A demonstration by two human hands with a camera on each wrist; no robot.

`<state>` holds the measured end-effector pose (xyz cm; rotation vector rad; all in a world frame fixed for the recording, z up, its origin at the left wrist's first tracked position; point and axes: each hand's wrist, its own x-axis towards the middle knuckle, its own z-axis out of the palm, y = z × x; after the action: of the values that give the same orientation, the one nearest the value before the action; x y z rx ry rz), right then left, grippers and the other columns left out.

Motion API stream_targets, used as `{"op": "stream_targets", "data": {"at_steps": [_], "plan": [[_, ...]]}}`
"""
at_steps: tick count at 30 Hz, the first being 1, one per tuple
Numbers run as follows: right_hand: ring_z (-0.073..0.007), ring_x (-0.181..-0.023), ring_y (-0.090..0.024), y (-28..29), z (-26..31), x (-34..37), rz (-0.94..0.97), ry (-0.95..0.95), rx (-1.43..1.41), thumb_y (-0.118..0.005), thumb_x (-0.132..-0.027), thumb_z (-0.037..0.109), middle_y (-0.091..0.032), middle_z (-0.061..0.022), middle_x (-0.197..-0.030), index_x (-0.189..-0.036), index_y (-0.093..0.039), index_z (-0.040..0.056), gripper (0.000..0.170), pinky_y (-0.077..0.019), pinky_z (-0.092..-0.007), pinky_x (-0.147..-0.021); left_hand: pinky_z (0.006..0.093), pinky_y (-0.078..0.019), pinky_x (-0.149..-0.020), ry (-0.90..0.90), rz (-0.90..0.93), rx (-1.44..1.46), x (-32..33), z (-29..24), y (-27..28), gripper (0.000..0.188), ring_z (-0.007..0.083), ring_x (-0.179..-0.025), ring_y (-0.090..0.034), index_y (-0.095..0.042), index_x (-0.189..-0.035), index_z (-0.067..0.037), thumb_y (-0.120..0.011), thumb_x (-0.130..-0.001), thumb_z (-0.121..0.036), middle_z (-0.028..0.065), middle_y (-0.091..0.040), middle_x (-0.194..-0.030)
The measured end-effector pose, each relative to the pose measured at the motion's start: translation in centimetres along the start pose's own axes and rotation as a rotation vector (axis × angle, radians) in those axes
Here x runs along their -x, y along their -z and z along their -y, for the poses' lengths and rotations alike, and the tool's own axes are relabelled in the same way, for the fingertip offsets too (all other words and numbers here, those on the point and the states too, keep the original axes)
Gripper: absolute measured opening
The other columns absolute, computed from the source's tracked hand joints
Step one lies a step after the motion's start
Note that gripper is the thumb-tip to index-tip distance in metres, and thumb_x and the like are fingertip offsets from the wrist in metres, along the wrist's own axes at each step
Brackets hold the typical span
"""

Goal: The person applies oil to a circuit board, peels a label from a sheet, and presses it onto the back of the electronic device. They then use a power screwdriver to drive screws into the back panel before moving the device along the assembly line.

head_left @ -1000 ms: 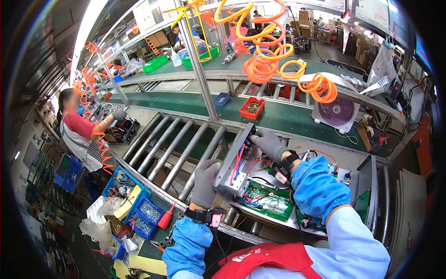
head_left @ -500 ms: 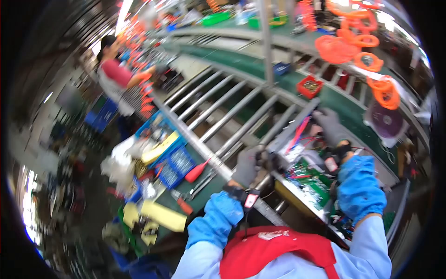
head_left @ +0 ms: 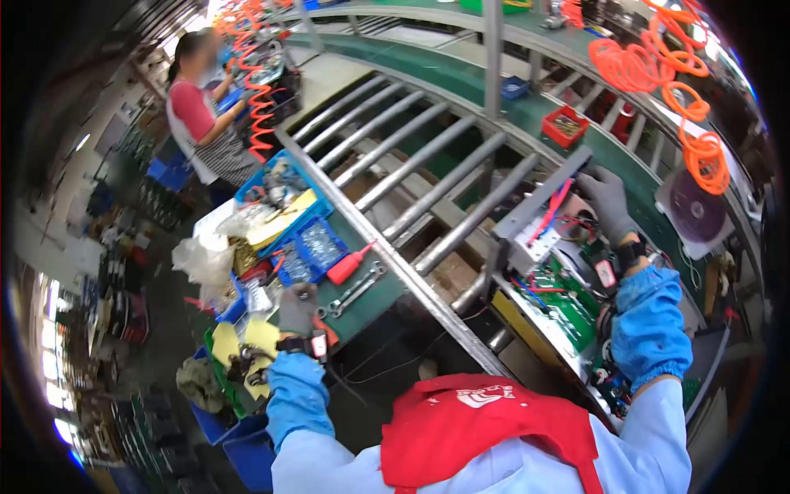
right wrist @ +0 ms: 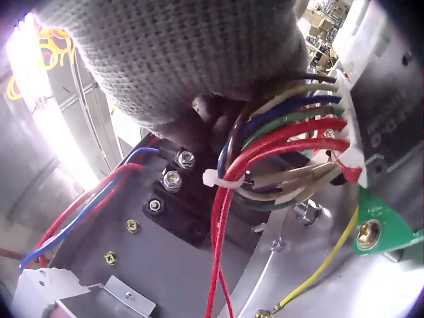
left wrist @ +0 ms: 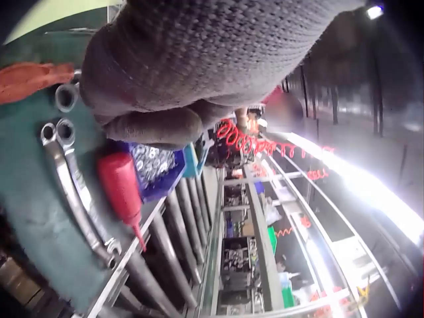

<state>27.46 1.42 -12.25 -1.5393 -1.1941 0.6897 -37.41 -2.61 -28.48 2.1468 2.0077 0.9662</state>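
Observation:
My gloved left hand is low over the green bench, close to two wrenches and an orange handle. In the left wrist view the hand has bent fingers, its palm side hidden; a red bottle lies beyond the wrenches. My gloved right hand is at the grey end panel of a metal chassis with green circuit boards. Up close, the right hand has its fingertips by a black block with nuts, partly behind coloured wires; its grip is hidden.
Metal rollers run left of the chassis. Blue bins of small parts and a clear bag stand on the bench. Beyond the chassis is a red bin. Another person stands at the far left; orange coiled hoses hang above.
My left hand has left the chassis's end panel and moved left and down over the bench. My right hand stays at the panel. The head view has swung left.

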Motion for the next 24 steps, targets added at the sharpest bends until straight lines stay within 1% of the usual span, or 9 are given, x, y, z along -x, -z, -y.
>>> {"op": "stream_targets", "data": {"at_steps": [2, 3, 4, 6, 10, 14, 18, 22, 24], "plan": [[-0.0140, -0.074, -0.059, 0.6, -0.5, -0.6, -0.025, 0.042, 0.082, -0.064, -0.084, 0.021, -0.066, -0.0088, -0.080, -0.093, -0.069, -0.0041, 0.027, -0.0476, -0.0308, -0.069, 0.0337, -0.0501, -0.068, 0.185, 0.173, 0.216, -2.2, -8.0, 3.5, 0.017, 0.0248, -0.072, -0.066, -0.072, -0.083, 0.001, -0.067, -0.091, -0.013, 0.0132, -0.069, -0.080], [-0.0153, -0.071, -0.060, 0.7, 0.0, -0.6, -0.077, 0.010, 0.117, -0.065, -0.084, 0.022, -0.067, -0.0102, -0.078, -0.093, -0.069, -0.0045, 0.028, -0.0485, -0.0314, -0.066, 0.0327, -0.0492, -0.067, -0.033, 0.018, 0.251, -2.3, -5.9, 1.0, 0.018, 0.0210, -0.074, -0.066, -0.071, -0.082, 0.002, -0.067, -0.091, -0.013, 0.0120, -0.068, -0.079], [-0.0164, -0.068, -0.062, 1.0, -1.0, -1.2, -0.126, -0.043, 0.021, -0.066, -0.083, 0.023, -0.068, -0.0109, -0.079, -0.095, -0.070, -0.0038, 0.030, -0.0498, -0.0324, -0.064, 0.0286, -0.0494, -0.066, -0.056, 0.168, 0.172, -3.3, -10.0, 3.1, 0.015, 0.0182, -0.080, -0.066, -0.070, -0.095, 0.003, -0.066, -0.091, -0.011, 0.0126, -0.069, -0.090], [-0.0179, -0.072, -0.066, 1.7, 2.2, 0.1, -0.229, 0.041, 0.141, -0.068, -0.082, 0.026, -0.070, -0.0123, -0.079, -0.097, -0.072, 0.0001, 0.030, -0.0517, -0.0333, -0.067, 0.0229, -0.0494, -0.063, 0.848, 0.114, 1.548, -4.8, -10.5, 0.2, 0.026, 0.0167, -0.081, -0.064, -0.062, -0.115, 0.004, -0.063, -0.092, -0.008, 0.0140, -0.067, -0.101], [-0.0206, -0.078, -0.067, 2.4, 5.9, 1.3, -0.272, 0.096, 0.153, -0.066, -0.082, 0.025, -0.071, -0.0137, -0.084, -0.096, -0.071, -0.0006, 0.030, -0.0517, -0.0341, -0.074, 0.0176, -0.0473, -0.060, 0.587, 0.438, 1.700, -7.9, -21.6, 1.9, 0.036, 0.0130, -0.078, -0.059, -0.051, -0.126, 0.006, -0.060, -0.094, -0.006, 0.0149, -0.063, -0.107], [-0.0148, -0.080, -0.064, 1.0, 11.2, 5.6, 0.137, 0.181, -0.084, -0.065, -0.085, 0.022, -0.069, -0.0094, -0.084, -0.098, -0.070, -0.0029, 0.029, -0.0506, -0.0311, -0.075, 0.0169, -0.0434, -0.057, 0.346, 0.703, 1.696, -9.6, -33.0, 3.9, 0.036, 0.0096, -0.075, -0.057, -0.051, -0.126, 0.006, -0.060, -0.094, -0.009, 0.0140, -0.063, -0.105], [-0.0151, -0.083, -0.064, -0.6, 13.7, 8.5, 0.457, 0.179, -0.105, -0.065, -0.089, 0.026, -0.070, -0.0101, -0.086, -0.101, -0.070, -0.0025, 0.031, -0.0507, -0.0308, -0.078, 0.0173, -0.0437, -0.056, 0.312, 0.817, 1.719, -9.7, -40.7, 4.5, 0.035, 0.0117, -0.075, -0.058, -0.053, -0.121, 0.004, -0.064, -0.090, -0.006, 0.0145, -0.063, -0.102], [-0.0158, -0.082, -0.064, -1.0, 14.0, 9.2, 0.433, 0.149, -0.096, -0.066, -0.091, 0.030, -0.069, -0.0114, -0.084, -0.101, -0.070, -0.0019, 0.033, -0.0506, -0.0313, -0.076, 0.0206, -0.0445, -0.054, 0.266, 0.790, 1.711, -9.4, -43.3, 4.3, 0.032, 0.0120, -0.069, -0.060, -0.055, -0.119, 0.005, -0.065, -0.089, -0.004, 0.0102, -0.064, -0.090], [-0.0105, -0.081, -0.060, -0.8, 14.3, 9.2, 0.442, 0.132, -0.096, -0.066, -0.093, 0.026, -0.067, -0.0054, -0.085, -0.101, -0.069, -0.0023, 0.029, -0.0493, -0.0284, -0.074, 0.0204, -0.0423, -0.054, 0.163, 0.725, 1.683, -9.2, -43.5, 3.4, 0.033, 0.0101, -0.065, -0.056, -0.057, -0.117, 0.007, -0.066, -0.088, -0.004, 0.0086, -0.064, -0.088]]}}
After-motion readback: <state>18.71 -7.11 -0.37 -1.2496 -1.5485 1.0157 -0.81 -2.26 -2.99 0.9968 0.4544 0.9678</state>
